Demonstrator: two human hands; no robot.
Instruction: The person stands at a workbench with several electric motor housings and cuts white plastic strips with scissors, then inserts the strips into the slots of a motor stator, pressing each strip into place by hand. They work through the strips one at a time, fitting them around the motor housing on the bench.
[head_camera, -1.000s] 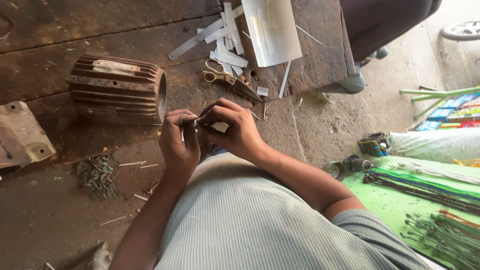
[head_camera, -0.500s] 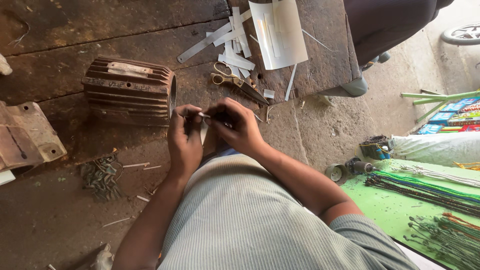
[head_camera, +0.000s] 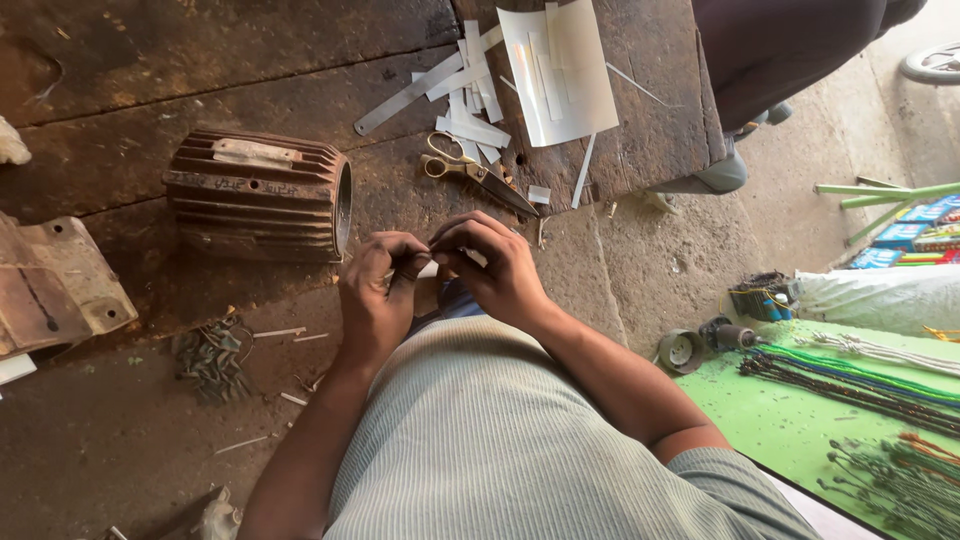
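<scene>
The left hand (head_camera: 378, 290) and the right hand (head_camera: 497, 262) meet just above the person's lap, in front of a pale ribbed shirt (head_camera: 500, 440); the fingers of both are curled inward and pinched together on a small thin white strip of paper-like sheet (head_camera: 430, 268), of which only a sliver shows between the two hands, so its full shape cannot be told; the left fingers (head_camera: 405, 262) fold over its left end, the right fingers (head_camera: 465, 245) clamp its right end, and the fingertips of the two hands nearly touch.

Beyond the hands lies a dark, stained wooden table (head_camera: 150, 60); on it, just left of the left hand, rests a rusty brown ribbed cylindrical metal motor housing (head_camera: 255, 195), lying on its side with its open end turned toward the hands; just beyond the right hand lie scissors with yellowish handles (head_camera: 470, 172), their blades pointing toward the table's edge; farther back sits a scatter of cut white strips (head_camera: 465, 95) beside a larger white sheet (head_camera: 560, 70).

At the left edge is a rusty flat metal plate with bolt holes (head_camera: 60, 285); near the left forearm sits a small heap of grey metal clips (head_camera: 212, 355); to the right, well apart, a green mat (head_camera: 790, 410) carries bundles of dark and coloured wires (head_camera: 850, 385).
</scene>
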